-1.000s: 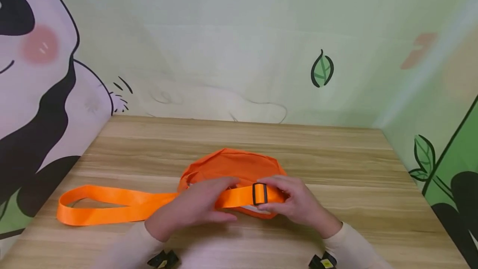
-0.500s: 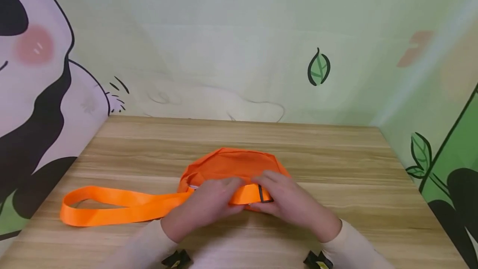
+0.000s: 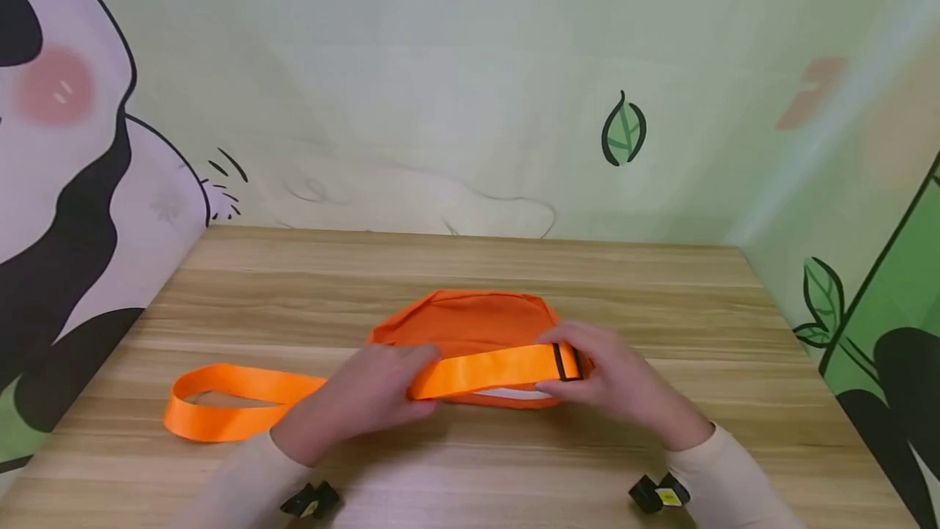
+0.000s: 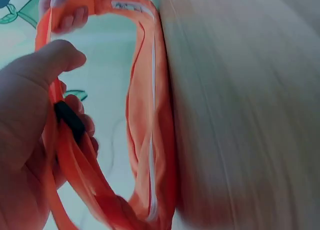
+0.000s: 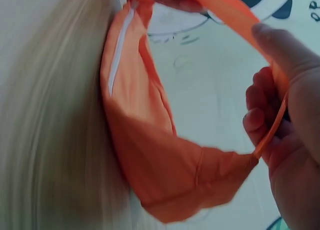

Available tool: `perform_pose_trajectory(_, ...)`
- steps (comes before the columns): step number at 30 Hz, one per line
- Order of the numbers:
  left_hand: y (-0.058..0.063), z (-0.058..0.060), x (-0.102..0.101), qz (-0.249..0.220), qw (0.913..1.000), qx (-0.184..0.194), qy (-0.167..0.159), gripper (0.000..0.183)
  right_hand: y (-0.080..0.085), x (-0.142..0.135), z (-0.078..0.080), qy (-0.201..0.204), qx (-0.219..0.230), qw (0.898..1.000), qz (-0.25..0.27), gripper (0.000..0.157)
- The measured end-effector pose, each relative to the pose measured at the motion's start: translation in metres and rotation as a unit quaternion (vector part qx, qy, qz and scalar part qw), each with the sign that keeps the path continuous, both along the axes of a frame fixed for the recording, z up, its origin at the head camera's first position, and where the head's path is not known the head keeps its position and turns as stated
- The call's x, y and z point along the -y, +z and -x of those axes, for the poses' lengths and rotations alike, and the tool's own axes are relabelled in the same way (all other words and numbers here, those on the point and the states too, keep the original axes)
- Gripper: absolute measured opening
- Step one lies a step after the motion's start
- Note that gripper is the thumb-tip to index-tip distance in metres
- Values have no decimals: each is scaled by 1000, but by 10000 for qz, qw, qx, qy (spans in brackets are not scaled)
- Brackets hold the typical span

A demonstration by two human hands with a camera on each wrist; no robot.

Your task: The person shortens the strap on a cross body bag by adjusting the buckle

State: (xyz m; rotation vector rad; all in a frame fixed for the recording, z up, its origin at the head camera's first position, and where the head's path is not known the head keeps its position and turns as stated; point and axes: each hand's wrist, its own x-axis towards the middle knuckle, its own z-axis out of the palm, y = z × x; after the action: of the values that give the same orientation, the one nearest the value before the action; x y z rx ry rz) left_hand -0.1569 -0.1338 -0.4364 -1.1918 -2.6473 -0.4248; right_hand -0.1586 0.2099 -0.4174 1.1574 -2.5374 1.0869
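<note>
An orange waist bag (image 3: 470, 313) lies on the wooden table, its white zipper (image 3: 507, 393) facing the person. In front of it the orange strap (image 3: 485, 370) is stretched between both hands. My left hand (image 3: 360, 394) grips the strap near the bag's left end; in the left wrist view a black buckle (image 4: 70, 120) lies within its curled fingers. My right hand (image 3: 620, 378) pinches the strap at a black slider (image 3: 568, 362) by the bag's right end. In the right wrist view, thumb and fingers close round the webbing (image 5: 230, 15).
The strap's loose loop (image 3: 220, 423) lies on the wooden table (image 3: 661, 300) left of the left hand. A wall (image 3: 470, 104) printed with leaves and a panda rises behind the table, and printed panels flank both sides.
My hands first came together over the strap, then spread apart, the right hand going right and the left hand left. A longer stretch of strap shows between them; the loose loop has shifted right.
</note>
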Motion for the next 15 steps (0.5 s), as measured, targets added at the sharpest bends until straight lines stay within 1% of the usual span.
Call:
perform_pose_trajectory(3, 1, 0, 8, 46, 9999, 123, 55, 37, 1, -12, 1, -117, 291, 9995, 76, 45)
perform_pose_trajectory(5, 2, 0, 13, 64, 9999, 100, 76, 38, 2, -21, 2, -195, 561, 9981, 143, 45)
perform_pose_trajectory(8, 4, 0, 21, 50, 9999, 72, 79, 38, 2, -34, 3, -196, 797, 9963, 257, 43)
perform_pose_trajectory(10, 4, 0, 25, 18, 10000, -42, 35, 39, 2, -41, 4, -205, 821, 9960, 296, 42)
perform_pose_trajectory(15, 5, 1, 37, -93, 9999, -73, 12, 40, 0, -58, 5, -366, 852, 9953, 266, 39)
